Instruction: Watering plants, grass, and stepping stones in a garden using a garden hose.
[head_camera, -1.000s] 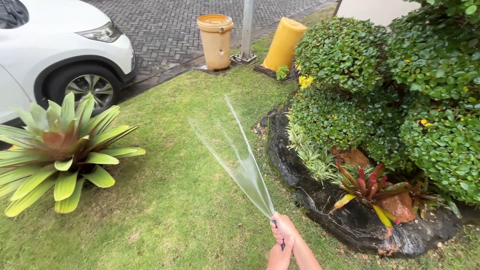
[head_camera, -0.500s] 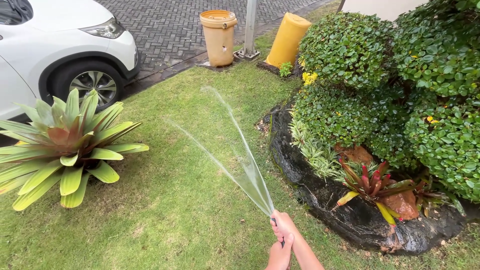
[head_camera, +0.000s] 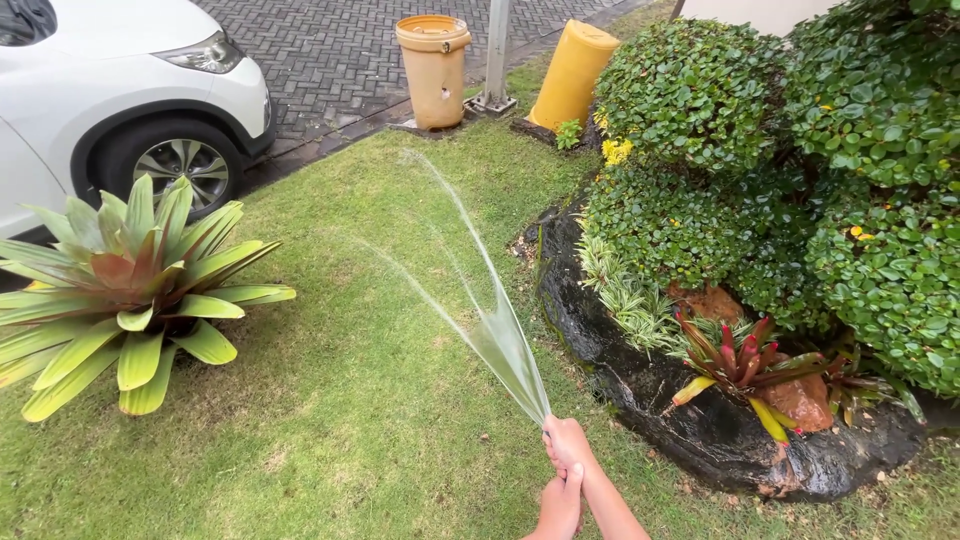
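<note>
My right hand (head_camera: 567, 443) is closed around the end of a hose, which is almost wholly hidden in my fist, low in the middle of the view. A flat fan of water (head_camera: 495, 335) shoots from it up and to the left over the lawn (head_camera: 380, 400). Just below, my left hand (head_camera: 558, 508) grips the same hose, touching the right wrist. Right of both hands lies a wet dark rock border (head_camera: 640, 385) that edges a planting bed.
A large green and reddish bromeliad (head_camera: 130, 295) stands on the grass at left, a white car (head_camera: 110, 90) behind it on brick paving. Two yellow bins (head_camera: 433, 70) and a metal pole (head_camera: 495, 55) stand at the back. Trimmed shrubs (head_camera: 800, 170) and a red bromeliad (head_camera: 745, 365) fill the right side.
The water fan has swung a little farther up the lawn and narrowed. My hands stay in the same place, and the view has shifted slightly.
</note>
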